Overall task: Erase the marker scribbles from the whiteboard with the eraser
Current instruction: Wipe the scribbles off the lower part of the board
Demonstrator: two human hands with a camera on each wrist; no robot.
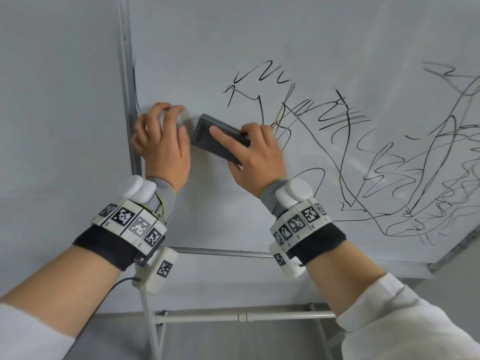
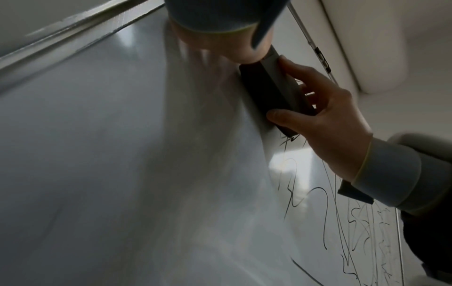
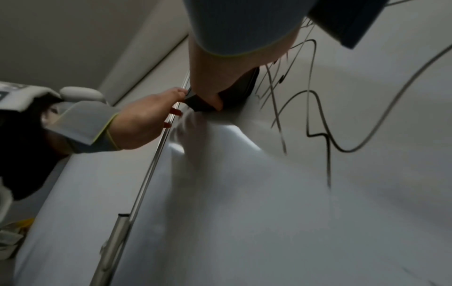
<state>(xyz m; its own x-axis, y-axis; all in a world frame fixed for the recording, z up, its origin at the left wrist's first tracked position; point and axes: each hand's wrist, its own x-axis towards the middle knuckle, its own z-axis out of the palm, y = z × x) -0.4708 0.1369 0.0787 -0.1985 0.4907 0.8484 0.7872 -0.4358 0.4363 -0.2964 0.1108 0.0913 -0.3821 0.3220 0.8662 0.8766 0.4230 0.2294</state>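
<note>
The whiteboard (image 1: 233, 35) fills the head view, with black marker scribbles (image 1: 363, 152) across its middle and right. My right hand (image 1: 249, 149) grips a dark grey eraser (image 1: 218, 137) flat against the board. The index finger lies along its back and the thumb sits on its lower edge. The eraser sits just left of the nearest scribbles. My left hand (image 1: 161, 141) rests on the board by its left frame, fingers bent, holding nothing. The left wrist view shows the eraser (image 2: 274, 91) in the right hand (image 2: 325, 123). The right wrist view shows the eraser (image 3: 242, 91) and my left hand (image 3: 146, 116).
The board's metal frame (image 1: 127, 74) runs down the left side, with grey wall beyond it. A tray ledge (image 1: 220, 252) lines the bottom edge, and a white stand pipe (image 1: 233, 317) crosses below. The board below and left of the eraser carries no marks.
</note>
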